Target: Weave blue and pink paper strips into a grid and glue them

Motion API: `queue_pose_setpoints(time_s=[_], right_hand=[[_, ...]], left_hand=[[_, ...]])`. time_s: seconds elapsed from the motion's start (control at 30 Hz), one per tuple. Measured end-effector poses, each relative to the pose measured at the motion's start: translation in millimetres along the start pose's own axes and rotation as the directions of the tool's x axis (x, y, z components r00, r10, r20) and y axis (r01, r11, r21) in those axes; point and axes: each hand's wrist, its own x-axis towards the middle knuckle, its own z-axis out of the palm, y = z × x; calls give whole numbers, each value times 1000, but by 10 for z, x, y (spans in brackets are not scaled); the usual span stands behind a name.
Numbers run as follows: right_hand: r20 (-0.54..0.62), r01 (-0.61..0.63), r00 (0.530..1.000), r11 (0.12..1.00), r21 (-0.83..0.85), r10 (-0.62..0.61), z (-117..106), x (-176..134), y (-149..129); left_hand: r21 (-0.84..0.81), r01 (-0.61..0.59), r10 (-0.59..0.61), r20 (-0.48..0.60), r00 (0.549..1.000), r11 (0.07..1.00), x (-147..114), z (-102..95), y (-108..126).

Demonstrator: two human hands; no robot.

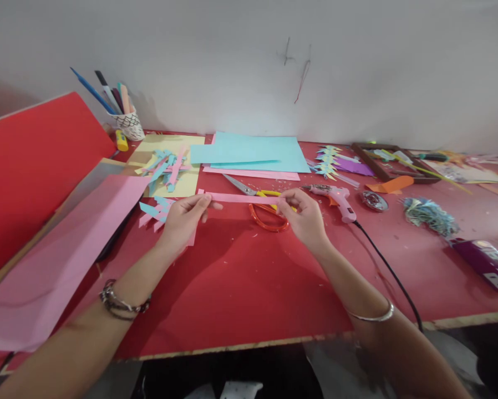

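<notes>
A pink paper strip (pixel 243 198) is stretched level between my two hands over the red table (pixel 240 293). My left hand (pixel 186 216) pinches its left end between thumb and fingers, and a short bit sticks out past them. At the other end my right hand (pixel 303 216) grips the strip with thumb and forefinger. Scissors (pixel 269 224) with orange and yellow handles lie just behind and below the strip, partly covered by it and by my right fingers. Cut pink and blue paper pieces (pixel 153 210) lie beside my left hand.
Blue sheets (pixel 253 152) lie at the back; more cut strips sit on yellow paper (pixel 191 177). A pink glue gun (pixel 340 200) with a black cord (pixel 386 266) rests at right. Large pink paper (pixel 66 255) and a red board (pixel 32 166) lean left, near a pen cup (pixel 130 124).
</notes>
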Motion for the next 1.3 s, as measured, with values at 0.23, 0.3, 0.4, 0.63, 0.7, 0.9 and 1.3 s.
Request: queue_pose_setpoints(time_s=[0.23, 0.3, 0.4, 0.63, 0.7, 0.9, 1.3], right_hand=[[169, 327, 944, 881, -341, -285, 31, -122, -174], [306, 377, 910, 867, -326, -280, 61, -182, -230], [449, 361, 867, 894, -264, -218, 103, -231, -260], [488, 263, 861, 946, -188, -142, 102, -166, -209], [487, 210, 866, 965, -157, -110, 78, -147, -208], [467, 106, 883, 990, -90, -52, 20, -111, -201], [458, -152, 880, 988, 25, 124, -37, -50, -159]], left_hand=[[68, -74, 59, 200, 978, 995, -143, 85, 156], [48, -84, 66, 298, 952, 995, -186, 120, 166], [38, -108, 85, 391, 916, 993, -229, 153, 174], [27, -84, 73, 293, 953, 996, -193, 137, 126], [18, -74, 67, 254, 965, 997, -166, 122, 100], [20, -57, 53, 177, 983, 998, -109, 91, 51], [-21, -47, 49, 89, 995, 999, -46, 41, 17]])
